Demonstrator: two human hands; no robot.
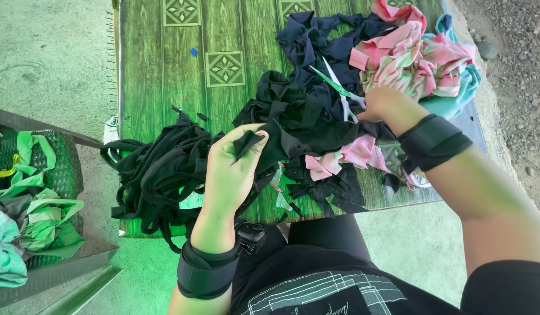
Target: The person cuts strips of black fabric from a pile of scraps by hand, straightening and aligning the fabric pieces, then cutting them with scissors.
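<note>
Setting: an outdoor spot with a concrete floor and gravel past the far right; a table [165, 76] with a green wood-grain top patterned with diamonds carries the work.
Left hand: the left hand [232, 166] is near the table's near edge, thumb and fingers pressed together on a fold of black cloth [293, 137], holding it up and taut.
Right hand: the right hand [382, 104] is towards the table's right side, closed around the handles of green-and-white scissors [338, 88]; the blades point to the far left, over the dark cloth. Whether the blades are parted cannot be told.
Handling note: in my judgement the cut goes best if the left hand keeps the cloth stretched and its fingertips well back from the blade line.
Cut strips: a heap of black strips [159, 175] lies at the near left corner, some hanging over the edge.
Uncut stock: navy cloth [316, 35] and pink-and-green striped cloth [416, 58] are piled at the far right corner, touching the black cloth.
Open room: the far left part of the top is bare but for small scraps; the near edge is crowded.
Beside the table: a green woven basket [60, 169] on the left holds pale green rags [36, 216].
</note>
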